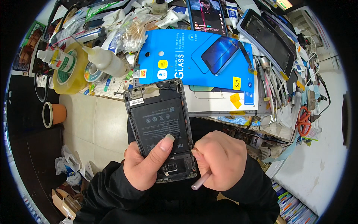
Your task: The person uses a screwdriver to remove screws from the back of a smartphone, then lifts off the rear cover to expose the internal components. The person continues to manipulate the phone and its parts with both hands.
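Note:
An opened smartphone (136,117) without its back cover is held in front of me, tilted slightly. Its black battery (158,121) faces up, and the camera module (171,167) shows at the lower end. My left hand (141,166) grips the phone's lower left side, the thumb lying across the battery. At the right edge of the phone, my right hand (225,158) is closed around a slim tool with a pinkish metal handle (201,180). Its working end is mostly hidden by my fingers, close against the phone's frame.
A blue screen-protector package (175,52) lies on the cluttered workbench beyond the phone. Left of it stand a white squeeze bottle (106,61) and a yellow tape roll (61,82). A lit phone (206,18), a tablet-like device (268,41) and red-handled cutters (304,123) lie further right.

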Available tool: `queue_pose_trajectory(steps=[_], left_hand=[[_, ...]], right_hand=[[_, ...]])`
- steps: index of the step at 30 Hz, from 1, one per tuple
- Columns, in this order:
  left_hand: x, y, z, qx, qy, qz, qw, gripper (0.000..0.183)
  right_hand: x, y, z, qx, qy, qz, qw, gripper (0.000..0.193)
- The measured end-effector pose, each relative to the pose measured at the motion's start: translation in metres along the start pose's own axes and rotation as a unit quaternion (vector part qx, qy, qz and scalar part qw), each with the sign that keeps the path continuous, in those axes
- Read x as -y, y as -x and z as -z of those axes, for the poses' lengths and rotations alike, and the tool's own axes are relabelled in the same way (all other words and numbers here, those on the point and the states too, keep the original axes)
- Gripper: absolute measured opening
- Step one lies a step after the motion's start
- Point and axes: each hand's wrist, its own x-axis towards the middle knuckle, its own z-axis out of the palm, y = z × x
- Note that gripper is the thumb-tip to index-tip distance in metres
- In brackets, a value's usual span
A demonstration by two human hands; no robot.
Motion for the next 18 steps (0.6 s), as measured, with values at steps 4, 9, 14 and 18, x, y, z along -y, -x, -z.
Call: queue_pose_trajectory(steps=[4,9,14,18], left_hand=[[-0.002,0.002,-0.003,0.009,0.038,-0.004,0.999,0.043],[-0.001,0.003,-0.01,-0.008,0.11,-0.049,0.993,0.035],[0.009,0.003,-0.017,-0.06,-0.034,-0.111,0.991,0.051],[0.017,0.006,-0.015,-0.069,-0.06,-0.147,0.985,0.051]], right_hand=[[0.004,0.002,0.016,-0.031,-0.03,-0.05,0.998,0.019],[0.017,0.005,0.025,-0.082,-0.083,-0.091,0.989,0.03],[0.016,0.005,0.009,-0.144,-0.095,-0.061,0.983,0.034],[0.017,0.006,0.008,-0.123,-0.046,-0.069,0.989,0.034]])
